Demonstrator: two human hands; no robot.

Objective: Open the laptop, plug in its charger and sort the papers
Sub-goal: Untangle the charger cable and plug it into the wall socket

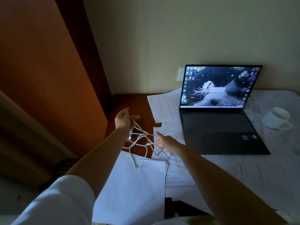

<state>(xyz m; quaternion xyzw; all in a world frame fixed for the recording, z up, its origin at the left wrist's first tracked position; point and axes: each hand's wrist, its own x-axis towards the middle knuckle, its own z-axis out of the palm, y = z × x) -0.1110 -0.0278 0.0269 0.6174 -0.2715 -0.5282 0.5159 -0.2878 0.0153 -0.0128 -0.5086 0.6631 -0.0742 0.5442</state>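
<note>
The dark laptop (222,127) stands open on the table at the right, its screen lit with a desktop picture. My left hand (124,119) holds the white charger cable (139,143) lifted over the brown tabletop; tangled loops hang down from it onto a blank sheet. My right hand (167,142) reaches in from the right with fingers spread, touching the cable's loops beside the laptop's left front corner. Loose papers (164,106) lie scattered under and around the laptop, with a blank sheet (133,189) nearest me.
A white mug (277,117) stands on papers right of the laptop. A white wall plate (181,73) sits on the wall behind the screen's left edge. The brown table (128,103) shows bare at its left end, next to an orange-brown panel (42,70).
</note>
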